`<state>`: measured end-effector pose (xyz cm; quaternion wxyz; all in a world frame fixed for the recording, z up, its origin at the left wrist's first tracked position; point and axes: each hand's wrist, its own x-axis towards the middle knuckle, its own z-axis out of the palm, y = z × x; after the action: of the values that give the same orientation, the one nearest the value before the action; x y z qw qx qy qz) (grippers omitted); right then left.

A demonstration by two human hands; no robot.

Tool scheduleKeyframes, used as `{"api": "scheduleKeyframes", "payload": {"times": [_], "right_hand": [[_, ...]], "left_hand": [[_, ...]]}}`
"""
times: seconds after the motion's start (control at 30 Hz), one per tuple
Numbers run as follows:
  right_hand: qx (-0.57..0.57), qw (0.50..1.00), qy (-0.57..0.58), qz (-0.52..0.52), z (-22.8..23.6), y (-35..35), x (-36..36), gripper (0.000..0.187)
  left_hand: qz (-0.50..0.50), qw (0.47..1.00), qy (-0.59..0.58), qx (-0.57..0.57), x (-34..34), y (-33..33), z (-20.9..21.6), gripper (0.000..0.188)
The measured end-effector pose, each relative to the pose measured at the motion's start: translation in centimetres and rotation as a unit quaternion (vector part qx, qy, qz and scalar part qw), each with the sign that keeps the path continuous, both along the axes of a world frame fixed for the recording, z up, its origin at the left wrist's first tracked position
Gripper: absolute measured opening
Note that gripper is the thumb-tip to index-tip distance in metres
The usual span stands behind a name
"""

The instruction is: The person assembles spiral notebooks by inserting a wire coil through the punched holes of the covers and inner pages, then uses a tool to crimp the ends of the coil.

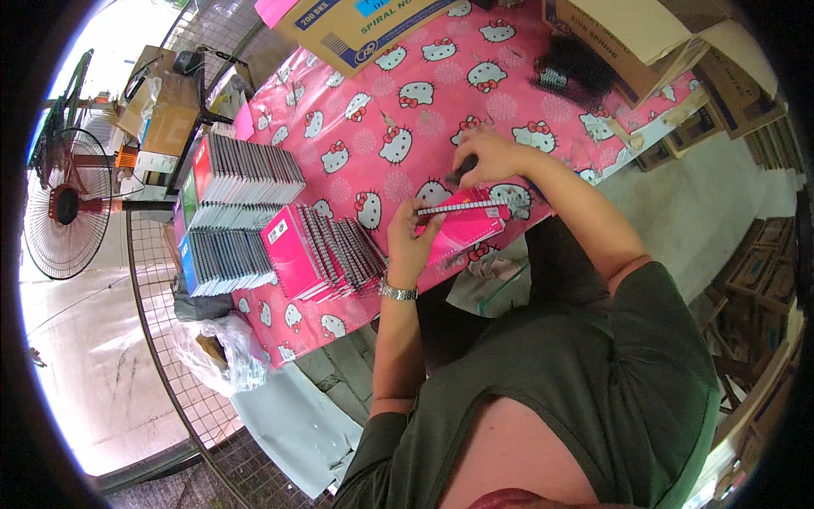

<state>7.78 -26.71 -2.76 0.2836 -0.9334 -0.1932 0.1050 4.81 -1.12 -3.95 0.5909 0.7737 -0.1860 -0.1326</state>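
My left hand (413, 231), with a metal-band watch at its wrist, grips the left end of a pink spiral notebook (462, 233). Its thumb presses near the spiral binding, which faces away from me. The notebook lies at the table's near edge. Just beyond the binding, my right hand (489, 159) has its fingers closed around a small dark object (463, 170), whose kind I cannot make out. To the left of my left hand, pink spiral notebooks (297, 254) stand in a tight row, bindings up.
Blue notebooks (229, 259) and red-covered notebooks (246, 174) stand in rows farther left on the pink patterned tablecloth (394, 178). Cardboard boxes (360, 38) (623, 42) sit along the far side. A tangle of black bristly material (577, 72) lies far right. A fan (68, 206) stands left.
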Motion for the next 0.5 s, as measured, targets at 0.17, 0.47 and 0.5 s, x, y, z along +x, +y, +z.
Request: {"api": "scheduleKeyframes", "payload": {"times": [0.17, 0.47, 0.5], "right_hand": [[0.071, 0.925, -0.277, -0.250, -6.8, -5.1, -2.1, 0.064], [0.043, 0.937, -0.078, -0.337, -6.1, 0.7, -15.5, 0.055], [0.083, 0.946, -0.118, -0.290, -5.0, 1.5, -15.6, 0.054]], "left_hand": [[0.085, 0.991, 0.025, -0.102, -1.7, 0.7, -0.3, 0.015], [0.165, 0.982, -0.018, -0.092, -3.4, 1.1, -1.9, 0.014], [0.161, 0.982, -0.017, -0.099, -3.5, 1.0, -1.9, 0.013]]}}
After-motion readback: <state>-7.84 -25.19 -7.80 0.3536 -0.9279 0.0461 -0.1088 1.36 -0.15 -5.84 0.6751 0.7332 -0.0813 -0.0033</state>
